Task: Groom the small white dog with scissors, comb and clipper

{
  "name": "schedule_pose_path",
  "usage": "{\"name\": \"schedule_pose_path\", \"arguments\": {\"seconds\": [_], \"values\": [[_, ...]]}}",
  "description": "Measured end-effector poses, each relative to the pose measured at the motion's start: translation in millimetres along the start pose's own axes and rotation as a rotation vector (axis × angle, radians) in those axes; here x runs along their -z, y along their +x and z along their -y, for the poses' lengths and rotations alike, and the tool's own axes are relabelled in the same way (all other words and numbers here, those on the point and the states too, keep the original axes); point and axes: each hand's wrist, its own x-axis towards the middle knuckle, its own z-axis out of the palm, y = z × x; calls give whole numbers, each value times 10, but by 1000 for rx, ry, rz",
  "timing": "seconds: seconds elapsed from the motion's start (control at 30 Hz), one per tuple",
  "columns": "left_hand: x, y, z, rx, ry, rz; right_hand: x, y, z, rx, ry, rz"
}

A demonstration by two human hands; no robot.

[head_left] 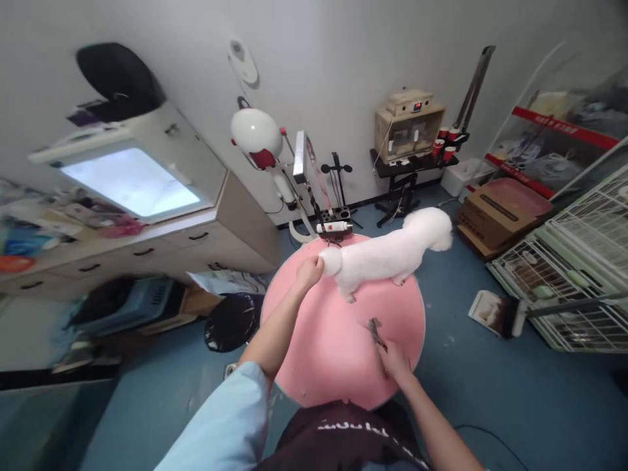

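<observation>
A white, closely trimmed dog (pixel 380 256) stands on a round pink table (pixel 324 340), its head turned away to the right. Its round, fluffy tail (pixel 332 261) is pinched at the end between the fingers of my left hand (pixel 310 272). Over the right part of the table, apart from the dog, my right hand (pixel 395 361) is closed around what look like grooming scissors (pixel 375 330). Motion blurs their blades, so I cannot tell how far apart these are.
Behind the table, a grooming arm (pixel 301 157) and a tool holder with a white bottle (pixel 333 227) stand close to the edge. A white-and-red dryer (pixel 258 131) hangs above. Cages (pixel 583 261) and a dustpan (pixel 495 314) are on the right; a black bin (pixel 230 320) is on the left.
</observation>
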Motion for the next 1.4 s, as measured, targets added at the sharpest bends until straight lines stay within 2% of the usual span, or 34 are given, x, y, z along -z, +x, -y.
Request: {"name": "schedule_pose_path", "arguments": {"seconds": [0.1,0.23,0.37,0.53,0.7,0.97,1.4], "values": [[39,34,-55,-28,73,31,-152,30,245,75,404,83],[73,20,-65,-101,44,43,-476,121,883,213,929,212],[87,61,-58,-99,-34,102,-656,250,1516,307,1041,175],[117,149,-36,-100,-114,182,-703,469,1937,426,1116,15],[152,276,27,-109,-210,261,-821,692,2126,395,1180,-51],[148,481,44,-132,-250,353,-975,823,2279,381,1262,-101],[177,408,-102,-148,-206,362,-841,804,2126,377,1278,-44]]}}
